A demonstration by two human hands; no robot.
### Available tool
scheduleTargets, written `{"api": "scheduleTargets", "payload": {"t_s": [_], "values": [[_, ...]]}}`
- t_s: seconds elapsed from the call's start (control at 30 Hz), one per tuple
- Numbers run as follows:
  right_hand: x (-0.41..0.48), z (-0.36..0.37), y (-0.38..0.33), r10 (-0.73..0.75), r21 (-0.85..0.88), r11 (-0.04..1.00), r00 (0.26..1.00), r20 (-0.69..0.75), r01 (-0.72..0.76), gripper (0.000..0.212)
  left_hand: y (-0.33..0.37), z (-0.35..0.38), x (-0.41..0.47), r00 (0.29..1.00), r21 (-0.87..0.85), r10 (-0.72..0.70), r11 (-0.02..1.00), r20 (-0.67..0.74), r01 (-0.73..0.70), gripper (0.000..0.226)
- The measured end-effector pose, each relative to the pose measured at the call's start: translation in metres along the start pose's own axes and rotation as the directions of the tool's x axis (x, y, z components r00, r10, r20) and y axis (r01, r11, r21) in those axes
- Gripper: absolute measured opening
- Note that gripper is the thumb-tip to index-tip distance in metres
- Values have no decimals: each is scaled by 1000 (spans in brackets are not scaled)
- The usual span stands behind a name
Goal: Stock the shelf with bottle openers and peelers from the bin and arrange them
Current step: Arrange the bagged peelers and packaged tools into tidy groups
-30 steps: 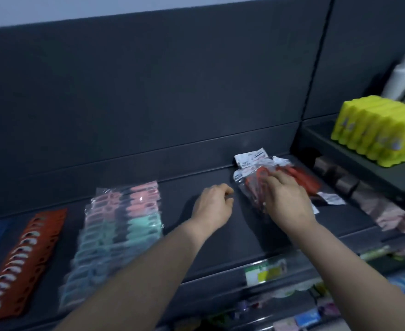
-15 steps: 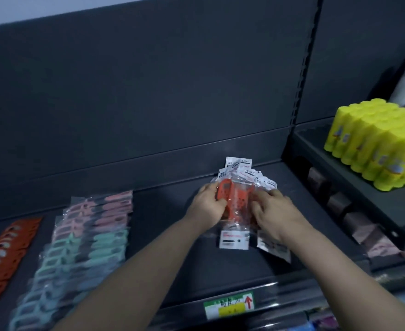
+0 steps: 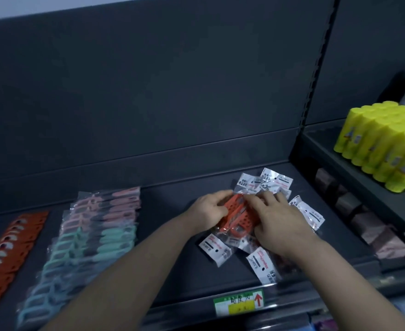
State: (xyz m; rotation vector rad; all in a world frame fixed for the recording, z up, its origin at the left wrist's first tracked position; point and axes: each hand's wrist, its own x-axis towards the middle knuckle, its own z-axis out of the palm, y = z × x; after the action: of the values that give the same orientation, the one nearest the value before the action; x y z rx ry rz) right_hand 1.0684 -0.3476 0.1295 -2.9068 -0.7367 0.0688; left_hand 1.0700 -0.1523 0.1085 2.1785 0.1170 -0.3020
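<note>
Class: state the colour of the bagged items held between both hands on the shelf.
The bagged items are orange-red, seen best in the head view.

Dim, bluish light; soft picture.
Lines bow at the frame edges; the clear plastic packets (image 3: 278, 185) with white labels shine faintly at centre right; lower corners blurred.
</note>
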Motion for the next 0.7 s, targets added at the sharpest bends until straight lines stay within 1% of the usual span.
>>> {"api": "scheduleTargets", "payload": {"t_s": [0.03, 0.1, 0.13, 0.17, 0.2, 0.27, 0.37, 0.43, 0.53, 0.6, 0.7], "values": [[-4, 1, -1, 19, -25, 1000, 1000, -11, -19, 69, -1, -1, 0, 999, 32, -18, 999, -42, 20, 57], [-3, -3, -4, 57, -18, 998, 995, -86, -58, 64, 1, -6, -5, 982, 169, -92, 978, -163, 120, 61], [0, -5, -5, 75, 6, 997, 987, -143, -74, 61, 0, -9, -9, 970, 226, -138, 957, -198, 182, 63], [2, -4, -5, 90, 40, 996, 976, -198, -84, 55, -1, -13, -14, 963, 241, -182, 943, -200, 228, 60], [4, -2, -6, 104, 77, 993, 966, -235, -89, 50, -3, -15, -18, 961, 211, -209, 946, -179, 246, 52], [5, 5, -8, 119, 115, 989, 965, -236, -94, 41, -8, -18, -26, 967, 74, -203, 974, -153, 216, 33], [2, 11, -10, 118, 102, 990, 974, -193, -99, 33, -12, -22, -28, 958, -105, -177, 982, -224, 157, 20], [3, 8, -12, 120, 58, 992, 974, -194, -110, 32, -10, -28, -27, 943, -126, -164, 983, -291, 132, 17], [7, 3, -15, 126, 29, 992, 969, -215, -122, 32, -12, -46, -24, 904, 23, -115, 990, -412, 137, 14], [9, 0, -16, 116, 37, 993, 972, -205, -111, 35, -12, -57, -23, 885, 144, -76, 977, -460, 159, 15], [7, -3, -17, 13, 98, 995, 994, -112, -2, 44, -14, -65, -16, 884, 289, -51, 935, -464, 205, 17]]}}
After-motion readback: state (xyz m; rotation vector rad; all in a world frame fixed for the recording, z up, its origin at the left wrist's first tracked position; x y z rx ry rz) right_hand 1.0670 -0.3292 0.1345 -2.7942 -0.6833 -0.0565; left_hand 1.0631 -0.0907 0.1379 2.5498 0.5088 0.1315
